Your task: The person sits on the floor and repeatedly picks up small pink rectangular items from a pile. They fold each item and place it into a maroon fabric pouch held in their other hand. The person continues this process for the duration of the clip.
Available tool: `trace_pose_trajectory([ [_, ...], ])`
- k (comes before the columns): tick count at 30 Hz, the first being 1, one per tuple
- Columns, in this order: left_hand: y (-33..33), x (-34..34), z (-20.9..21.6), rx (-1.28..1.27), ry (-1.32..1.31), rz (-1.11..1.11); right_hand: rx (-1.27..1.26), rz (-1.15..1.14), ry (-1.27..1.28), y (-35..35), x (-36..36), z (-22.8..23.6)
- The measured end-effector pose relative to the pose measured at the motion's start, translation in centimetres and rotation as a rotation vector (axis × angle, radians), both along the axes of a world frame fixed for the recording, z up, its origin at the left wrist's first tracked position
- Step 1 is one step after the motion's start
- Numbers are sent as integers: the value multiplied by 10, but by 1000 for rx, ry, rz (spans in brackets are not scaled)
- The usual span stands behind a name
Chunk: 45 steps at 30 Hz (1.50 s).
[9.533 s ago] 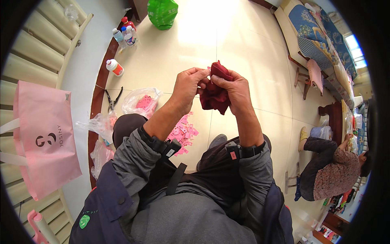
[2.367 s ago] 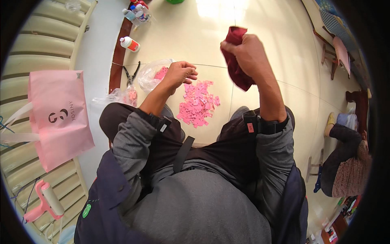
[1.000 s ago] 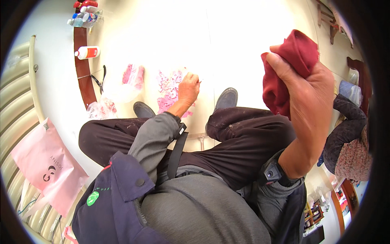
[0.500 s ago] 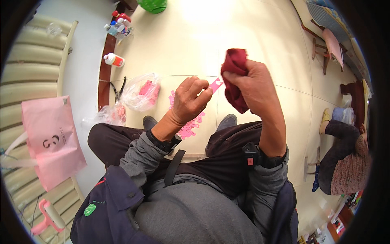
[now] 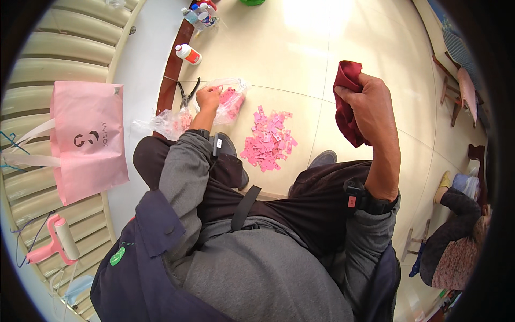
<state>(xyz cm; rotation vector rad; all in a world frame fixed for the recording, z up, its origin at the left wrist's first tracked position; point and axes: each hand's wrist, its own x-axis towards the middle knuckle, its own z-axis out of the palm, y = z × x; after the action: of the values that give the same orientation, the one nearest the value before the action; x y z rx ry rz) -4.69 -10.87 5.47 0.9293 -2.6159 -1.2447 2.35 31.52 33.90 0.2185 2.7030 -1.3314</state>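
My right hand (image 5: 374,104) is closed on a folded dark red cloth (image 5: 347,102), held up over the tiled floor on the right. To the left, my left hand (image 5: 208,99) is at a clear plastic bag (image 5: 240,86) with pink pieces (image 5: 229,102) inside. Its fingers are curled together at the bag's opening, and what they hold, if anything, is too small to make out. Between my feet lies a loose pile of small flat pink tags (image 5: 268,140), several with holes.
Beside the bag lie black-handled pliers (image 5: 189,92) and another clear bag (image 5: 171,123). A white bottle (image 5: 189,55) and several drink bottles (image 5: 201,17) line the wall. A pink tote bag (image 5: 88,139) and lint roller (image 5: 59,241) rest on a slatted bench at left. Another person (image 5: 456,231) sits at right.
My left hand has moved from beside the cloth, where it held a pink tag, left to the plastic bag. My right hand still grips the cloth. The view has shifted, uncovering the pink pile.
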Motion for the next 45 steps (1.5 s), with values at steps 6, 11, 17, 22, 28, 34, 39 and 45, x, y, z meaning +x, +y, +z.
trace_pose_trajectory([
  [6,10,33,-43,-399,-50,108,177,42,150,8,-1,-12],
  [11,98,81,-79,-189,-342,-776,82,18,85,9,4,-12],
  [17,174,138,-101,-241,-622,-809,127,-5,25,15,6,-9],
  [22,194,158,-103,-243,-602,-726,78,-73,-60,25,5,-9],
  [28,215,154,-113,-320,-538,-628,11,-124,-76,28,3,-14],
  [34,215,151,-130,-237,-663,-565,-27,-153,-74,27,1,-19],
  [39,204,143,-126,89,-790,-411,3,-91,-76,28,0,-15],
  [45,212,87,-38,877,-658,-112,-97,-75,-56,20,-2,-20],
])
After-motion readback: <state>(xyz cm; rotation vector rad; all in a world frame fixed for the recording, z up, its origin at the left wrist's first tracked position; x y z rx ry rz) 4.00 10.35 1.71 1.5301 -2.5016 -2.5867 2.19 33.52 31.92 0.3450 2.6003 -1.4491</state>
